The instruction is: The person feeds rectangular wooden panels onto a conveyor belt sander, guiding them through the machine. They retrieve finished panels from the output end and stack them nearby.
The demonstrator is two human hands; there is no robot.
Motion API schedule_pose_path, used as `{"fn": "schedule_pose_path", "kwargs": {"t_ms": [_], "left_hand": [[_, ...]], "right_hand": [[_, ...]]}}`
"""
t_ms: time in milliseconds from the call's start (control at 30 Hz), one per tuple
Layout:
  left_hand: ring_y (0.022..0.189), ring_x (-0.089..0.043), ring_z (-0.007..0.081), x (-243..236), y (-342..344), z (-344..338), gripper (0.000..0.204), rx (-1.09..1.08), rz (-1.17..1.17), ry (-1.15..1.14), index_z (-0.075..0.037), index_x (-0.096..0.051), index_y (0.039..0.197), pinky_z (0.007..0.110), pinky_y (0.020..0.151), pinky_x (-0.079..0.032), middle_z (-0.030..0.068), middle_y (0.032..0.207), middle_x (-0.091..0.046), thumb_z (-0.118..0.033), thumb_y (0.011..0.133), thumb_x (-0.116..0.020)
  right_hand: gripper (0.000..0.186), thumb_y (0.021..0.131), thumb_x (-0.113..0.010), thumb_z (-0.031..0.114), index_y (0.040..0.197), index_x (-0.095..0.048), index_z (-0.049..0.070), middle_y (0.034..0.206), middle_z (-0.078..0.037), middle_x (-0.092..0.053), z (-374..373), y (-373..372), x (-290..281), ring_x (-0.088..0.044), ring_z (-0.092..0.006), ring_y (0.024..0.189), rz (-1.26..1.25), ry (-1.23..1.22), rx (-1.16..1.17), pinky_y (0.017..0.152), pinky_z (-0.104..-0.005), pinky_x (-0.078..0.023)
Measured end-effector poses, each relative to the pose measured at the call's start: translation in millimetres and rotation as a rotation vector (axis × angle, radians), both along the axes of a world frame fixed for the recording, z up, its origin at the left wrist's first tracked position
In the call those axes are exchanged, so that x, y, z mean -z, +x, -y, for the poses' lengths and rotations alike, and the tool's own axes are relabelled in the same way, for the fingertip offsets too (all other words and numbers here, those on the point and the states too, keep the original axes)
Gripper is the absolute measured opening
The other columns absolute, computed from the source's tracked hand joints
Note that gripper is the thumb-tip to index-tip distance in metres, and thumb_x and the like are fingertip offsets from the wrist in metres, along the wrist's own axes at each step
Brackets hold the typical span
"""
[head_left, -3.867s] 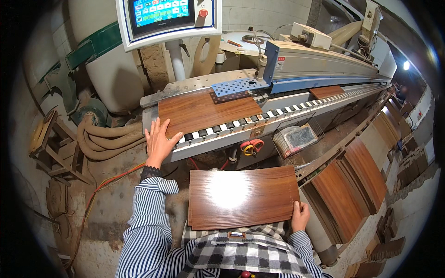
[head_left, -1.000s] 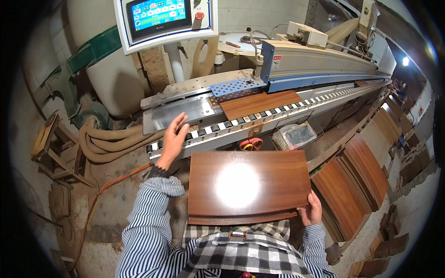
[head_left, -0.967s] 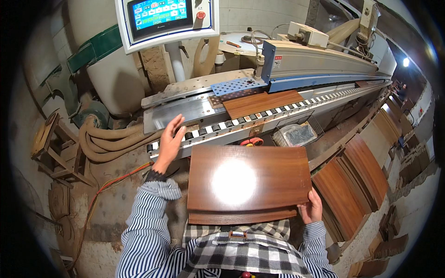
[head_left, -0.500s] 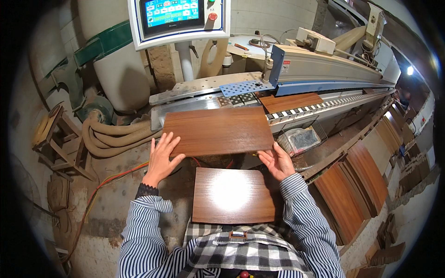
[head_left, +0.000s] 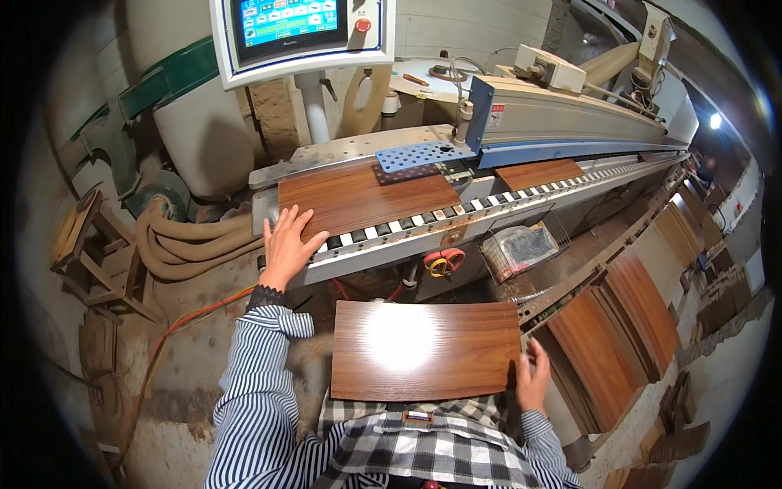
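Fingers point(head_left: 300, 223), left hand point(head_left: 284, 249), wide on board point(head_left: 366, 200)

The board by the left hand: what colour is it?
The board is brown, wood-grained; head view shows it best.

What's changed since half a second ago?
The rectangular brown wood-grain board moved forward onto the grey metal machine bed. The bare right hand let go of it and drew back beside the glossy brown board on the lap. Another brown board slid farther right. Unchanged: bare left hand at the first board's near left corner; perforated blue metal plate.
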State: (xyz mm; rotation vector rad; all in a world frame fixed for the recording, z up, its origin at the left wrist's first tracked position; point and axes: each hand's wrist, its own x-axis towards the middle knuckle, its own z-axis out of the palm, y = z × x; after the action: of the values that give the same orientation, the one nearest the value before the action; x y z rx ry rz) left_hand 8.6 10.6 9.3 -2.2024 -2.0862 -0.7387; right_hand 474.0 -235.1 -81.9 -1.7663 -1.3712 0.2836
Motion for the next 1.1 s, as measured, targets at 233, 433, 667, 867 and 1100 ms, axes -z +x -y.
{"fn": "schedule_pose_path", "kwargs": {"t_ms": [233,433,667,867,1100], "left_hand": [[0.143,-0.029,0.0303,-3,-4,9,0.071,-0.131,-0.044,-0.023,-0.014,-0.047,0.141,0.049,0.117,-0.010,0.0167,0.152,-0.036,-0.055,0.085,-0.062],[0.142,-0.030,0.0305,4,-6,15,0.072,-0.143,-0.007,0.019,-0.013,-0.045,0.142,0.045,0.117,-0.015,0.0163,0.151,-0.036,-0.054,0.086,-0.061],[0.141,-0.032,0.0302,6,-8,15,0.069,-0.155,0.001,0.034,-0.012,-0.048,0.140,0.045,0.117,-0.016,0.0167,0.150,-0.039,-0.053,0.085,-0.061],[0.140,-0.033,0.0301,6,-7,14,0.068,-0.156,0.004,0.044,-0.011,-0.050,0.138,0.046,0.117,-0.016,0.0166,0.149,-0.040,-0.052,0.085,-0.062],[0.139,-0.034,0.0323,6,-8,14,0.070,-0.140,0.019,0.047,-0.011,-0.050,0.138,0.049,0.116,-0.016,0.0187,0.148,-0.040,-0.055,0.084,-0.062]], "right_hand": [[0.038,0.089,-0.066,0.029,0.113,-0.060,0.000,0.104,-0.020,-0.065,8,-15,40,-0.062,-0.0333,0.096,-0.112,-0.107,0.225,0.085,-0.0412,-0.047],[0.031,0.090,-0.067,0.028,0.091,-0.060,-0.002,0.083,-0.016,-0.064,-5,-8,35,-0.061,-0.0259,0.076,-0.046,-0.126,0.287,0.071,-0.0379,-0.048],[0.027,0.089,-0.069,0.025,0.092,-0.058,0.001,0.089,-0.009,-0.065,-6,-5,-6,-0.059,-0.0206,0.074,-0.247,-0.062,0.230,0.071,-0.0315,-0.047],[0.031,0.093,-0.061,0.024,0.116,-0.057,0.004,0.099,-0.006,-0.066,-2,11,-8,-0.067,-0.0176,0.083,-1.171,-0.262,-0.062,0.066,-0.0345,-0.059],[0.034,0.094,-0.058,0.023,0.119,-0.058,0.000,0.103,-0.007,-0.067,-2,12,5,-0.067,-0.0176,0.087,-1.153,-0.247,-0.055,0.069,-0.0343,-0.059]]}}
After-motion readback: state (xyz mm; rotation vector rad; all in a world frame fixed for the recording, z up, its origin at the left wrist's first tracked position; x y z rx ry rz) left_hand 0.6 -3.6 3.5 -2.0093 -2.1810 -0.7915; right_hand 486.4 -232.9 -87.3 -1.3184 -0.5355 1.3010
